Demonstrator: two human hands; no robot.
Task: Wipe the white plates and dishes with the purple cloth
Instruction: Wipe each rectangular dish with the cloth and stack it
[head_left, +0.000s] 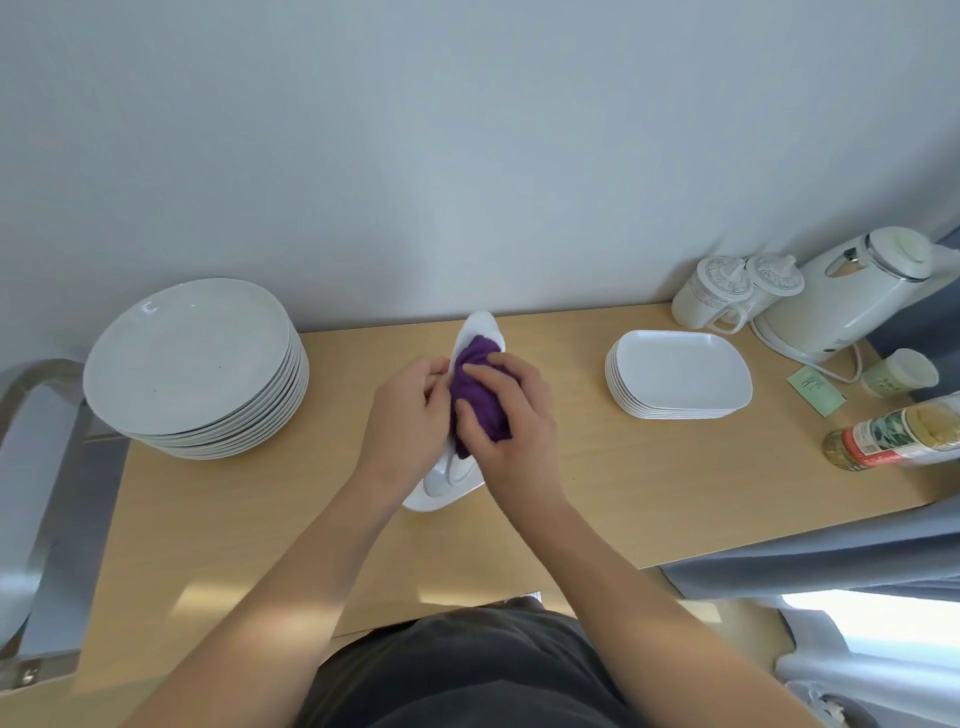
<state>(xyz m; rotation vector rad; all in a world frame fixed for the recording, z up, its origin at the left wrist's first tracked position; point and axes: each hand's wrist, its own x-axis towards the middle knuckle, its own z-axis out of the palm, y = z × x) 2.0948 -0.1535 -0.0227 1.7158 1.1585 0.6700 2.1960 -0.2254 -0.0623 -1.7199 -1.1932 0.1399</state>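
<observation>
- The worktop (260, 519) is pale, smooth wood-grain laminate, set against a plain grey wall (467, 130).
- One white dish (479, 323), glossy and oblong with rounded corners, is held up on edge over the middle of the worktop. Its far end points at the wall and its near end is low by the surface (whether it touches there I cannot tell).
- The purple cloth (478, 397) is soft, nubbly and bunched into a wad against the inner face of the white dish.
- The left hand (410, 415) has its fingers curled round the left rim of the white dish and grips it.
- The right hand (514, 426) is curled over the purple cloth, with fingertips and thumb dug into the wad, pressing it onto the dish.
- At the left stands one stack of round plates (192, 364), wide, shallow and faintly speckled. About ten rims show, though the lower ones blur together.
- At the right is one stack of rectangular dishes (678, 374), matte white with soft corners. There are roughly seven, and the edges are too fine to count surely.
- Behind that stack are two lidded mugs (719, 299), white ceramic with a grey pattern and touching each other, and one white kettle (852, 296) on its base.
- Near the right edge are one small pale jar (901, 371), one green card (815, 391) lying flat, and one clear bottle (898, 436) with a red-banded label, lying on its side.
</observation>
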